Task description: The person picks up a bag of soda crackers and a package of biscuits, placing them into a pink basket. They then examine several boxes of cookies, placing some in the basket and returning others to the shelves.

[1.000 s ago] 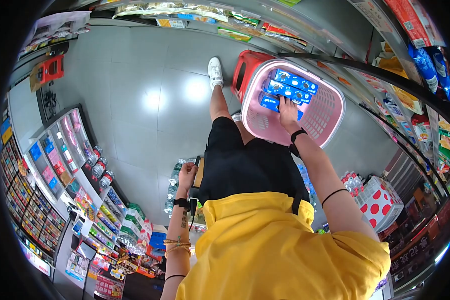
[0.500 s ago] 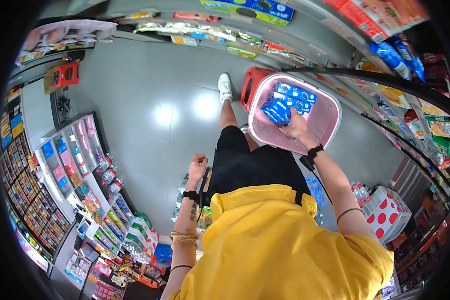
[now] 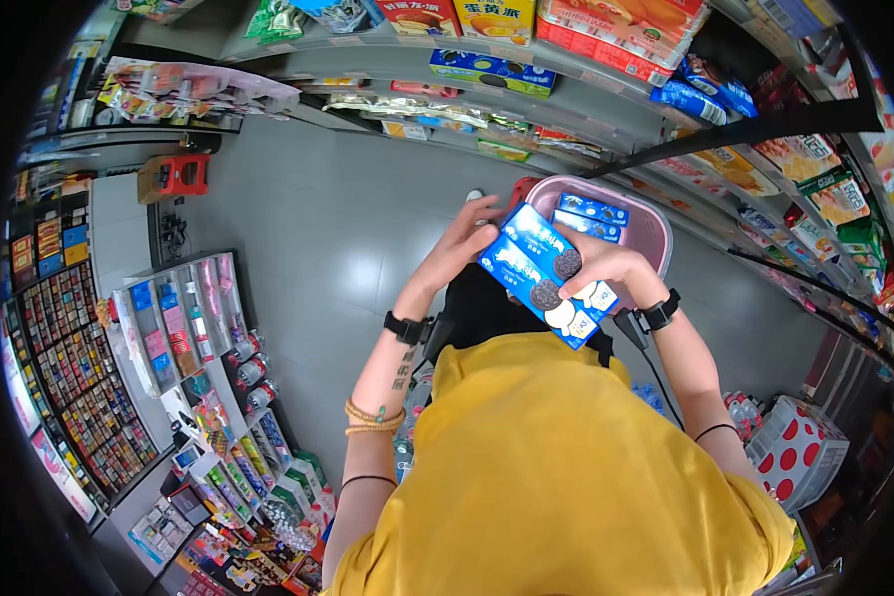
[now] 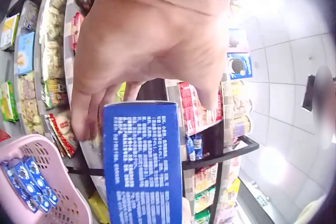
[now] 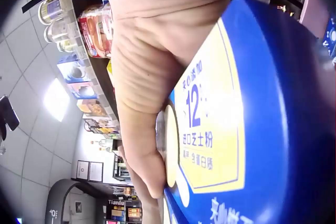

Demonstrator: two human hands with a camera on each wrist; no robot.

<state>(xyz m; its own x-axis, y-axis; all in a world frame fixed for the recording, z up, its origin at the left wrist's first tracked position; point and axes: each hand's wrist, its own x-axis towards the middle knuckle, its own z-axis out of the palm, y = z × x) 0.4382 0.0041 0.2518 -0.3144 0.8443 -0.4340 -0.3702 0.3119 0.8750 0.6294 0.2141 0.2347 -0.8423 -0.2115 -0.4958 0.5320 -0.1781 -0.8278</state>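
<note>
Two blue cookie boxes (image 3: 536,268), side by side and tilted, are held above the person's lap by the right hand (image 3: 606,263), its thumb across their printed front. Close up, the right wrist view has the thumb of the right hand (image 5: 147,92) against a blue box (image 5: 262,129). At the boxes' far left corner is the left hand (image 3: 457,248), fingers spread; in the left wrist view the left hand (image 4: 152,40) hangs over a box end (image 4: 142,161), with contact unclear. More blue boxes (image 3: 591,214) lie inside the pink basket (image 3: 656,223).
Shelves of packaged snacks (image 3: 467,70) curve along the far side and right. A red stool (image 3: 184,175) stands at the far left, above a display rack (image 3: 184,328). A white carton with red dots (image 3: 795,452) is at the right. Grey floor (image 3: 318,199) lies between.
The right hand has lifted two blue boxes out of the basket toward the body. The left hand has come up from beside the leg to the boxes. The view has shifted toward the shelves.
</note>
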